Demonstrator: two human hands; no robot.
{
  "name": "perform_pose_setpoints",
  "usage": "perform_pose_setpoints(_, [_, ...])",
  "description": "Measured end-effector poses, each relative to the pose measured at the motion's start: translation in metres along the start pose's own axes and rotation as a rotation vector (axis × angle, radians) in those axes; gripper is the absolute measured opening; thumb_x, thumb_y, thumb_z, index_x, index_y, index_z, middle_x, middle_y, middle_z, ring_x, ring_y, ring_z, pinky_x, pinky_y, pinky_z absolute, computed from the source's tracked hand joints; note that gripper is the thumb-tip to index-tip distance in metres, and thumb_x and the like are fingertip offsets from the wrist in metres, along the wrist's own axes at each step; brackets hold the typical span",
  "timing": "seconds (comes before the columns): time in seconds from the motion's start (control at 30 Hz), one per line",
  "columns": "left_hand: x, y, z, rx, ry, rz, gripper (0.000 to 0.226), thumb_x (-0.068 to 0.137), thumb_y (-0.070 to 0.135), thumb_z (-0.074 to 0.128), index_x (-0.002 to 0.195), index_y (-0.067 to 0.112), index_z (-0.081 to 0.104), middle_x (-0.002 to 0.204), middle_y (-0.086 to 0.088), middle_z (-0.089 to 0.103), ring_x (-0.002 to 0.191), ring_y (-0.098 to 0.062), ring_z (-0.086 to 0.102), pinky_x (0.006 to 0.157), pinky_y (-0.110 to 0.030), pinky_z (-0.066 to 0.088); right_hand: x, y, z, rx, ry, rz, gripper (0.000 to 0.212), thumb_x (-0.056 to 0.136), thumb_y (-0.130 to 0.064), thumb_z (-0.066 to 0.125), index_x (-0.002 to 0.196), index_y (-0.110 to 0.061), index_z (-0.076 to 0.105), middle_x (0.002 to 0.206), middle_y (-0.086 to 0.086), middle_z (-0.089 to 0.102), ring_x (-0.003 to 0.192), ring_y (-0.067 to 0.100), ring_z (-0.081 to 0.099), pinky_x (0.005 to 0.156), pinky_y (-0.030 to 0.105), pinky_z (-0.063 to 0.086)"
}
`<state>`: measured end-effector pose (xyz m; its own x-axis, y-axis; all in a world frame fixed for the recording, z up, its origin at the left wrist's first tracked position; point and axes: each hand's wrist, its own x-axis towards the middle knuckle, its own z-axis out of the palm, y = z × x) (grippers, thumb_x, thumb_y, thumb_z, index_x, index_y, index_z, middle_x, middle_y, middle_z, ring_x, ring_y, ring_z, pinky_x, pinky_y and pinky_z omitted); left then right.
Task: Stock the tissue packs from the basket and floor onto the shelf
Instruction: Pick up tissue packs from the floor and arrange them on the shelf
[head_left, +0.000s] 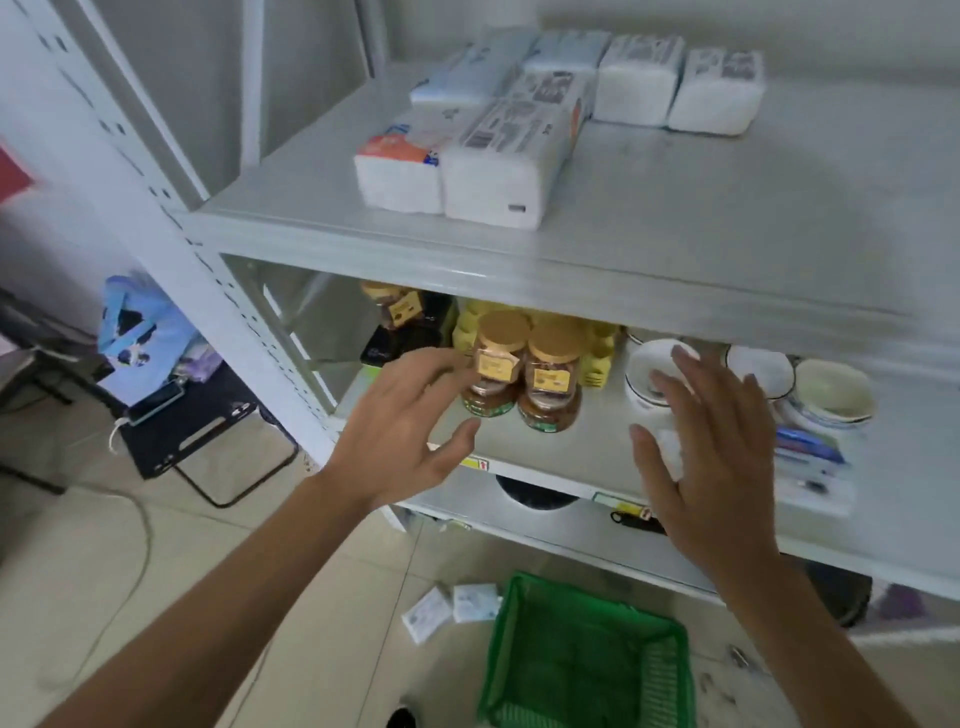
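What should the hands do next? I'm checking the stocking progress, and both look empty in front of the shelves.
Probably reach down for the two small tissue packs on the floor beside the green basket. Both the left hand and the right hand are open and hold nothing, the basket looks empty, and the top shelf has bare room.

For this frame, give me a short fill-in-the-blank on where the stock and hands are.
1. The green basket stands on the ____.
2. Two small tissue packs lie on the tiles to the basket's ____.
3. Both the left hand and right hand hold ____.
4. The jars have ____-coloured lids.

Missing: floor; left; nothing; gold
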<state>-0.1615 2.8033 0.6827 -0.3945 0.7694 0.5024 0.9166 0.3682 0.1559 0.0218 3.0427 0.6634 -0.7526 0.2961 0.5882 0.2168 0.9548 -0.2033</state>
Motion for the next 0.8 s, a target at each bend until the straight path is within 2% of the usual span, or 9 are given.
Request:
perform_pose_setpoints(0.2, [-0.12,-0.08,0.025,-0.015,-0.246,-0.239,0.048,0.088,0.037,0.065,0.126,0.008,0.069,0.125,-0.012,0.067,0.116,-0.034,0.063,0.094,-0.045,0.052,-0.064,-0.08,0.099,0.008,-0.476,0.041,0.056,0.096,-0.043,0.057,0.14,-0.007,0.058,0.147,0.015,0.056,0.134,0.038,0.053,0.111,0.058,0.041])
perform_pose_setpoints(0.4, [-0.241,-0.135,0.071,-0.008,-0.47,-0.455,0.058,0.091,0.051,0.053,0.139,0.019,0.059,0.14,-0.006,0.061,0.132,-0.028,0.055,0.11,-0.043,0.042,-0.121,-0.151,0.192,0.028,-0.73,0.054,0.065,0.096,-0.054,0.057,0.147,-0.016,0.05,0.149,0.009,0.056,0.134,0.031,0.054,0.112,0.051,0.044])
perform_pose_setpoints(0.57, [-0.316,-0.151,0.142,-0.035,-0.611,-0.579,0.061,0.09,0.053,0.051,0.141,0.019,0.057,0.14,-0.006,0.062,0.134,-0.027,0.055,0.111,-0.044,0.041,-0.165,-0.163,0.28,-0.002,-0.878,-0.017,0.071,0.096,-0.064,0.048,0.148,-0.015,0.049,0.149,0.01,0.058,0.135,0.029,0.055,0.111,0.044,0.044])
perform_pose_setpoints(0.7, [-0.37,-0.164,0.225,-0.08,-0.714,-0.634,0.063,0.093,0.052,0.052,0.147,0.019,0.05,0.148,-0.006,0.055,0.14,-0.027,0.048,0.116,-0.044,0.035,-0.218,-0.155,0.371,-0.009,-1.023,-0.043,0.077,0.095,-0.069,0.043,0.151,-0.017,0.045,0.153,0.007,0.053,0.138,0.028,0.052,0.113,0.047,0.045])
perform_pose_setpoints(0.8, [-0.408,-0.174,0.296,-0.094,-0.755,-0.655,0.063,0.095,0.054,0.051,0.149,0.02,0.047,0.151,-0.005,0.052,0.143,-0.026,0.044,0.118,-0.043,0.032,-0.269,-0.14,0.439,-0.009,-1.13,-0.054,0.076,0.092,-0.073,0.038,0.145,-0.019,0.046,0.144,0.005,0.057,0.127,0.026,0.058,0.104,0.045,0.049])
